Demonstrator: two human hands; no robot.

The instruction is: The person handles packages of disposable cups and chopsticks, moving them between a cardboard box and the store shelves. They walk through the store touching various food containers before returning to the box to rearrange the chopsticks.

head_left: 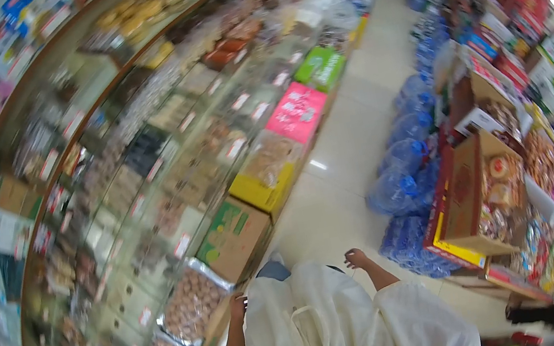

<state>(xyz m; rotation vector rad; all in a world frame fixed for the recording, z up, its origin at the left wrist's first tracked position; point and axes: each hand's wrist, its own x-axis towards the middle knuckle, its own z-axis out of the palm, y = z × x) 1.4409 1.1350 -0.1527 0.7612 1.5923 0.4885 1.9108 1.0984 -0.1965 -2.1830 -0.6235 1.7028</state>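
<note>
My left hand (239, 304) hangs beside the left shelves, close to a clear bag of round brown nuts or similar goods (192, 303) and a brown carton with green print (235, 238). Its fingers look loosely apart, and nothing shows in them. My right hand (356, 258) is held out over the aisle, fingers slightly bent and apart, holding nothing. Nearest to it on the right are shrink-wrapped packs of blue bottles (412, 245) on the floor. A loose white top (319, 328) covers my body between both arms.
Tiled floor (340, 154) runs along the aisle. Stepped shelves on the left hold bagged foods, a pink box (296, 112) and a green box (320, 69). Large clear-blue water bottles (400, 158) line the right side, beside an open carton of packaged snacks (471, 202).
</note>
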